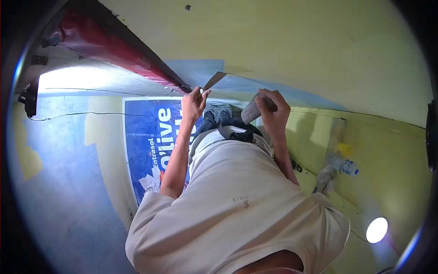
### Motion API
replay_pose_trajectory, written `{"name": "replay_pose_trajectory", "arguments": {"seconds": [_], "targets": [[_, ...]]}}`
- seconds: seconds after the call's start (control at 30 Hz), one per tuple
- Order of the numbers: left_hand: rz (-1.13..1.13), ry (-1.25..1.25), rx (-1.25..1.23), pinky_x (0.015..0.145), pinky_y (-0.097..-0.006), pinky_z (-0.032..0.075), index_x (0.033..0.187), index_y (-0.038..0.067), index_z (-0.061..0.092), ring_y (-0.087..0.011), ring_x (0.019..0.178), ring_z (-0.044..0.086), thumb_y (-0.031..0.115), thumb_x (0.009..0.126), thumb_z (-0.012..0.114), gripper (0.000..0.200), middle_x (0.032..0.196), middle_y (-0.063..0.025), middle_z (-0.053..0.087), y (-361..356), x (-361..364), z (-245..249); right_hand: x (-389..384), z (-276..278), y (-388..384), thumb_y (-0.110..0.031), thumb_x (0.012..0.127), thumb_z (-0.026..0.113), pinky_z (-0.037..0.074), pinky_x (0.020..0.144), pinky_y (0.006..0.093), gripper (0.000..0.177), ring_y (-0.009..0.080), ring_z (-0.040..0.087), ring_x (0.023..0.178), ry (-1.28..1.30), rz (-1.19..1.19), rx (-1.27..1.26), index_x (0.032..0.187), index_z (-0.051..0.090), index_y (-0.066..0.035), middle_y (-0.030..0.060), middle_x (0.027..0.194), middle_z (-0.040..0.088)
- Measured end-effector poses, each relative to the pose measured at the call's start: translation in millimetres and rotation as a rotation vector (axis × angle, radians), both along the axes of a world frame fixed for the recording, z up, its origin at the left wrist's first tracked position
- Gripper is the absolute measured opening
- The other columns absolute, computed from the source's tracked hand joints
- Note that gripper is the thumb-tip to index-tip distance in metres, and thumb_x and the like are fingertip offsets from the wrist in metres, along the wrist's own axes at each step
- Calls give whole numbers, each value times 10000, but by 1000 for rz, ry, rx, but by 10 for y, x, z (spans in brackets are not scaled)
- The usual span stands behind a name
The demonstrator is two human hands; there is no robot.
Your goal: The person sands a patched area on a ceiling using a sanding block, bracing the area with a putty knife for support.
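Observation:
My left hand (194,104) is raised, its fingers closed around the handle of a putty knife (214,81). The blade points up and to the right, close to the painted surface. In my right hand (275,112) is a grey-brown, roughly rectangular block (255,108), gripped between thumb and fingers at its upper end. Its exact kind I cannot make out. Both hands are in front of my waist, apart from each other.
A yellow-green wall (310,45) with blue patches spans the top. A red-covered dark beam (114,45) slants at upper left. Below are a blue poster (141,132), a plastic bottle (345,165), a yellow object (344,149) and a bright round lamp (377,230). A wire (86,113) runs at left.

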State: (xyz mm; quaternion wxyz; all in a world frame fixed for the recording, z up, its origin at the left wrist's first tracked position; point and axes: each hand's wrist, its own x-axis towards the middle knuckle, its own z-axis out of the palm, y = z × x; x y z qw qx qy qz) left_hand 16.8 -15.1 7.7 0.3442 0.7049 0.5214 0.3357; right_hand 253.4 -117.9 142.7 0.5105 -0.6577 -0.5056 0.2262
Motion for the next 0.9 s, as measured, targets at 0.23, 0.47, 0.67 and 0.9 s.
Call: {"name": "replay_pose_trajectory", "arguments": {"seconds": [0.23, 0.47, 0.67, 0.9], "targets": [[-16, -24, -90, 477, -316, 340, 781, -25, 514, -100, 569, 329, 231, 968, 676, 356, 556, -121, 398, 1, -41, -44, 21, -80, -22, -116, 876, 767, 506, 659, 253, 300, 102, 616, 719, 18, -45, -55, 1165, 720, -50, 61, 840, 710], [-109, -194, -203, 483, -345, 313, 763, -39, 508, -139, 580, 285, 234, 936, 711, 381, 569, -128, 366, -153, -78, 358, 156, 82, 127, -121, 852, 772, 558, 717, 310, 516, 165, 705, 748, -183, -36, -61, 1347, 629, -94, 119, 854, 741], [-362, 10, -105, 490, -390, 354, 771, 9, 591, -324, 536, 300, 296, 876, 773, 356, 531, -133, 389, -380, 7, 878, 58, 144, 154, -22, 865, 687, 573, 797, 356, 500, 301, 729, 919, -349, 140, 14, 1352, 598, -96, 112, 1045, 749], [-358, -2, -125, 490, -396, 358, 788, 5, 593, -340, 520, 323, 307, 888, 751, 355, 533, -161, 406, -458, 166, 1059, 178, 261, 81, 12, 846, 633, 568, 835, 342, 523, 296, 736, 992, -68, 189, -18, 1363, 571, -38, 171, 1101, 736]]}}
